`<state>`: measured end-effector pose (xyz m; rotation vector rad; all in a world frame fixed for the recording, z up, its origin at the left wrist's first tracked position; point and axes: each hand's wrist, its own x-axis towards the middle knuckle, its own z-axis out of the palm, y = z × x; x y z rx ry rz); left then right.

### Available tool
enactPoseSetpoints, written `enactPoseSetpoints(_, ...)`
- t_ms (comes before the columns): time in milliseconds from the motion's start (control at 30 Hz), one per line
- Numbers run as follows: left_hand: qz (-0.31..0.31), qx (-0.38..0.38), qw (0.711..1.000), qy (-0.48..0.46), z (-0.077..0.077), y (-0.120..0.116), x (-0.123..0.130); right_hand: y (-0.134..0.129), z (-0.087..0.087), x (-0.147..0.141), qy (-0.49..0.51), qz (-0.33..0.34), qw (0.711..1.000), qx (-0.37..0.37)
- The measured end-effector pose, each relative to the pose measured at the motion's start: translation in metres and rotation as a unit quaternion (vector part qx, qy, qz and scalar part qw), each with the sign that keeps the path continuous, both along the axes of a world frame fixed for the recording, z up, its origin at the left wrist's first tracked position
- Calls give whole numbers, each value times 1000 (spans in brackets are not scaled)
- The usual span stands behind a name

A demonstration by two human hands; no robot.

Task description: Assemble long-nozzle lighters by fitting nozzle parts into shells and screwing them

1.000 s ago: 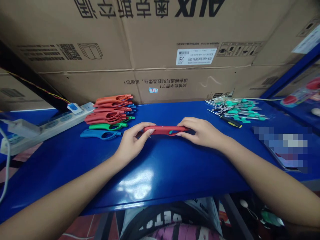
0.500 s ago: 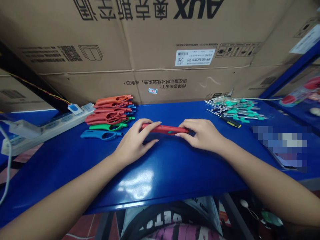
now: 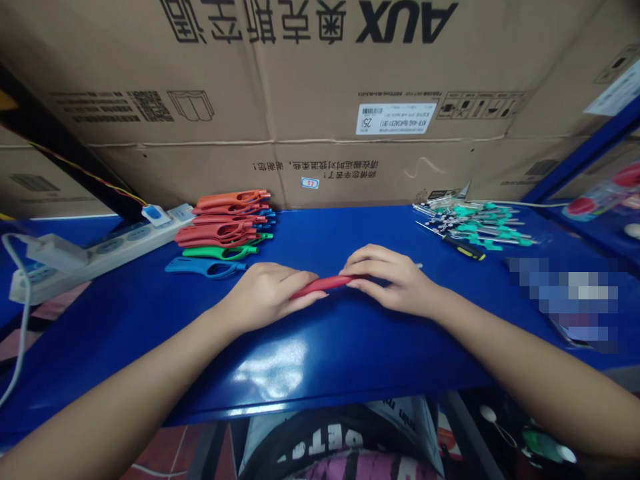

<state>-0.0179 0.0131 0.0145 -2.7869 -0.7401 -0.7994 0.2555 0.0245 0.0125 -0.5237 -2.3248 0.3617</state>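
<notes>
A slim red casing (image 3: pixel 327 285) is held level between my two hands, just above the blue table (image 3: pixel 320 360). My left hand (image 3: pixel 273 293) is closed round its left end, thumb along the near side. At the other end, my right hand (image 3: pixel 390 277) pinches it between thumb and fingers, hiding part of it. A thin pale tip (image 3: pixel 419 265) shows beyond my right hand's knuckles. On the left lies a pile of red and orange lighter-shaped casings (image 3: pixel 220 232), with a green casing (image 3: pixel 220 253) and a blue casing (image 3: pixel 205 267) in front.
At the back right are metal rods with teal parts (image 3: pixel 480 220) and a black-and-yellow screwdriver (image 3: pixel 465 249). A blurred-out flat object (image 3: pixel 575 300) lies at the right. A white power strip (image 3: pixel 115 247) runs along the left. A large cardboard box (image 3: pixel 300 87) stands behind.
My left hand has closed further round the red casing. The casing has come slightly nearer and been turned, and a pale tip now shows past my right hand. The view has shifted a little.
</notes>
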Motion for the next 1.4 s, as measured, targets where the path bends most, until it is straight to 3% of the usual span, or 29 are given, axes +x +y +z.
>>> enactPoseSetpoints(167, -13, -8, 999, -34, -7, 0, 3, -5, 1, -5, 2, -5, 1000, 20)
enactPoseSetpoints(333, -10, 21, 999, -31, -5, -2, 3, -6, 2, -5, -11, -52, 998, 43)
enactPoseSetpoints(567, 79, -106, 991, 35, 1, -20, 18, -10, 1, -10, -69, -68, 987, 124)
enactPoseSetpoints(700, 89, -162, 980, 77, -2, -21, 22, -4, 6, -3, -148, -58, 983, 89)
enactPoseSetpoints(900, 92, -162, 982, 44, -1, -1, 2, 30, 16, 43, -249, -214, 941, 82)
enactPoseSetpoints(967, 96, -152, 983, 28, 1, 4, -3, 39, 16, 55, -251, -228, 937, 90)
enactPoseSetpoints(1133, 79, -131, 988, 2, 3, 7, -5, 44, 13, 58, -222, -175, 954, 100)
enactPoseSetpoints(1400, 48, -132, 990, 0, -6, -3, 3, 20, 4, 19, -235, -84, 960, 128)
